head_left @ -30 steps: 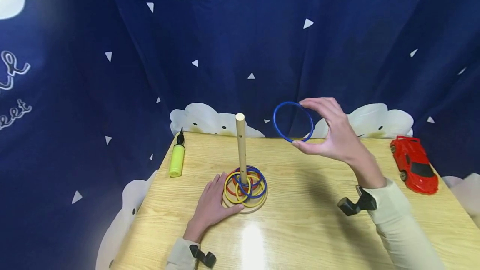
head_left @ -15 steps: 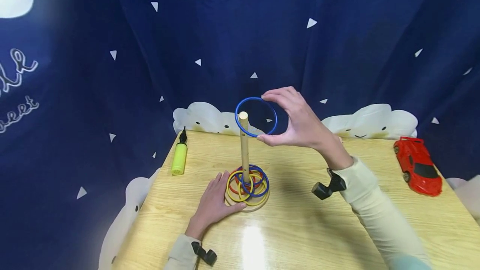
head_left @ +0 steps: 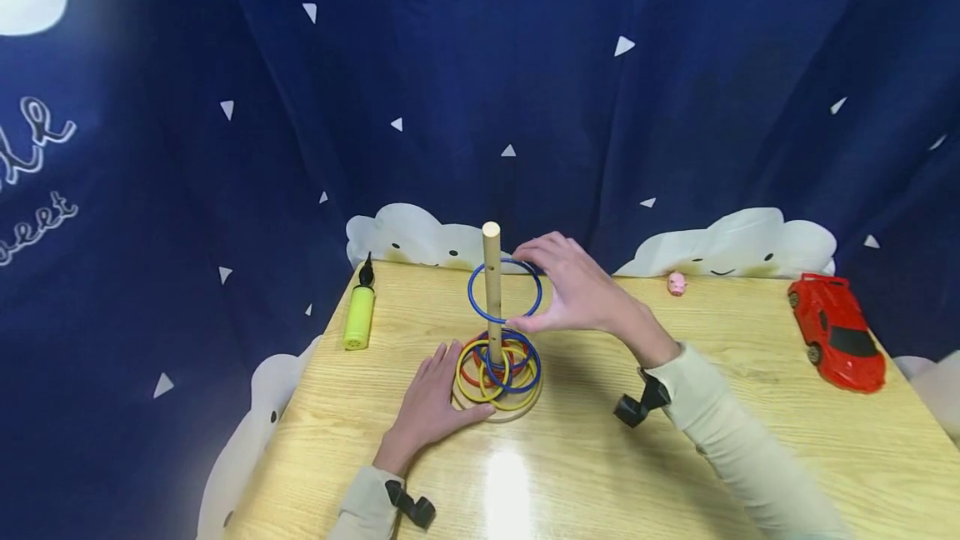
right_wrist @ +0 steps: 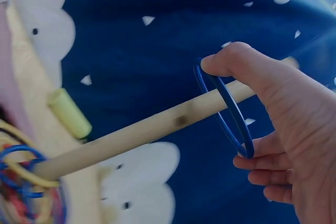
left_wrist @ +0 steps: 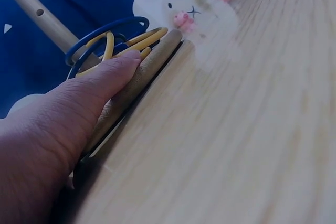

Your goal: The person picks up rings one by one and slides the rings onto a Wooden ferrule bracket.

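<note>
A thin blue ring is pinched between the thumb and fingers of my right hand. The ring encircles the upright wooden peg, partway down its length and above the other rings. In the right wrist view, the peg passes through the blue ring. Blue, red and yellow rings lie overlapping around the peg's foot on a round wooden base. My left hand rests at the left of that base, fingers extended; its thumb lies on the base's edge in the left wrist view.
A yellow-green hand pump with a black tip lies at the table's back left. A small pink pig figure stands at the back, and a red toy car is at the right. Behind the table hangs a dark blue curtain.
My right hand has carried the blue ring left to the peg, then lowered it over the peg's top. The pink pig, hidden earlier, now shows. My left hand stays on the base.
</note>
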Action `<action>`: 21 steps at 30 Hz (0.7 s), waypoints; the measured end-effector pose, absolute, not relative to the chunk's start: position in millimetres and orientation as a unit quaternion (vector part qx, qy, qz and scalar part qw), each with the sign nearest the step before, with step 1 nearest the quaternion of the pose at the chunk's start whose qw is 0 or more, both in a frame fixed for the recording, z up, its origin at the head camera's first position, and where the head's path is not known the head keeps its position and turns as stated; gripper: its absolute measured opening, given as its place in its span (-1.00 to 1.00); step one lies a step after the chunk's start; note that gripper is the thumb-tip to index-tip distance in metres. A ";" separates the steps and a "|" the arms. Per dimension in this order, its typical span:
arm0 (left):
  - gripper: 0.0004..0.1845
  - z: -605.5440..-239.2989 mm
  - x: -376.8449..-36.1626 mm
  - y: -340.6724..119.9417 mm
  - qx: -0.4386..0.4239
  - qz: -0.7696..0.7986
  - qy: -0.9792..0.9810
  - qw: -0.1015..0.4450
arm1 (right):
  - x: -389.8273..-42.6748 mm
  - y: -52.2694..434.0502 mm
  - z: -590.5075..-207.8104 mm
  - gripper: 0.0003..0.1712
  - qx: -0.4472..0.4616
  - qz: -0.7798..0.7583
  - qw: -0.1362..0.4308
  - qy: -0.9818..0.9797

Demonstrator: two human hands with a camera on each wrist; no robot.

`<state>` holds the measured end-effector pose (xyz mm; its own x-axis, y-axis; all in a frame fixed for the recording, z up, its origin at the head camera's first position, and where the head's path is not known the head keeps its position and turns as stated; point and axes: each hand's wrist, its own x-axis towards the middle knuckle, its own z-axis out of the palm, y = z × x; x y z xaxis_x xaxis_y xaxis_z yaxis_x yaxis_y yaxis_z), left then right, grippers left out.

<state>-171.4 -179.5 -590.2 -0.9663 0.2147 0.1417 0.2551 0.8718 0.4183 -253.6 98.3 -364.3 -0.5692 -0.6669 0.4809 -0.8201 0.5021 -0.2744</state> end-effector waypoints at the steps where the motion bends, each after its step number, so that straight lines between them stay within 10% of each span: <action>1: 0.42 -590.2 -171.3 -179.4 -0.123 -0.222 -0.966 0.050 | -253.6 97.1 -373.2 0.05 0.433 0.238 0.154 -0.855; 21: 0.41 -590.5 -167.9 -175.9 -0.127 -0.225 -0.965 0.047 | -251.6 85.9 -505.6 0.16 0.375 0.243 0.090 -0.890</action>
<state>-167.9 -175.9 -590.5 -0.9636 0.2232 0.1473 0.2653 0.8670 0.4218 -251.6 85.9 -505.6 -0.7025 -0.6240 0.3421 -0.7113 0.6002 -0.3659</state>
